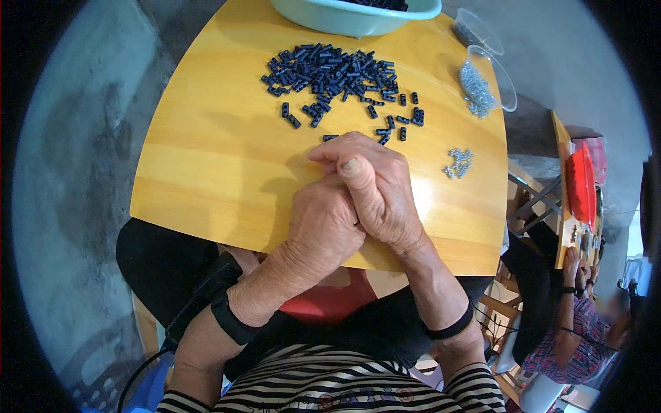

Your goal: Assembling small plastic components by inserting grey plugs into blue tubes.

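Note:
My two hands are clasped together above the near part of a yellow wooden table (pixel 200 172). My right hand (pixel 387 175) wraps over the far end of my left hand (pixel 322 219), with its thumb laid across the top. The left fingers are hidden inside that clasp, and whether anything lies between the palms does not show. Just beyond the hands lies a heap of small black cylindrical parts with holes (pixel 337 69), several of them loose along its near edge. A small pile of silver screws (pixel 458 164) sits to the right.
At the far edge stands a light-blue basin (pixel 358 26) with black parts in it. A clear tub tipped on its side (pixel 511 86) spills silver screws at the far right, near another clear container (pixel 485 31). Another person (pixel 575 337) works at a table with a red basin (pixel 582 186).

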Motion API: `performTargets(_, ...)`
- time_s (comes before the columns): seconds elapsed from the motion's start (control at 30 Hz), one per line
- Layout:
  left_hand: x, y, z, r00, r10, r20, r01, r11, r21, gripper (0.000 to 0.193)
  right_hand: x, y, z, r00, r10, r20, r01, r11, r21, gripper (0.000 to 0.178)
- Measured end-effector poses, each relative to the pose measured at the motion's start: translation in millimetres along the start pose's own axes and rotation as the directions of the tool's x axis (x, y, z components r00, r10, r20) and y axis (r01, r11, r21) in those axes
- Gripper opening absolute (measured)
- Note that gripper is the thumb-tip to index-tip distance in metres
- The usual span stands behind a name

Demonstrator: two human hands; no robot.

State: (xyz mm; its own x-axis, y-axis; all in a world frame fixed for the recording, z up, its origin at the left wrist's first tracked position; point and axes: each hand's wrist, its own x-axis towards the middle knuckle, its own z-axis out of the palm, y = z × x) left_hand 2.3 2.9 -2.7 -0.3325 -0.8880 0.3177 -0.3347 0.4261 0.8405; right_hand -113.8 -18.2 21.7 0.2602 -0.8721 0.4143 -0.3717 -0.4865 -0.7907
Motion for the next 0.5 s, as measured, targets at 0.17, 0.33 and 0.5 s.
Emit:
performTargets(0.17,2.7,4.3,0.2,1.0,0.022,0.006,-0.022,1.0,0.001,0.015,-1.2,-2.0,-1.1,0.989,0.134,-0.06,-0.128,0.987,0.096,0.04)
performTargets(0.33,5.4,7.3,-6.3,0.992,0.125,0.0,-0.125,0.989,0.076,0.012,-3.8,-21.5,-12.7,0.96,0.233,-0.156,-0.172,0.929,0.329,0.043)
performTargets(0.5,8.3,6.4,-12.0,0.987,-0.027,0.157,0.04,0.996,-0.082,0.013,-33.1,-19.9,-63.5,0.884,0.438,-0.161,-0.312,0.811,0.495,0.034)
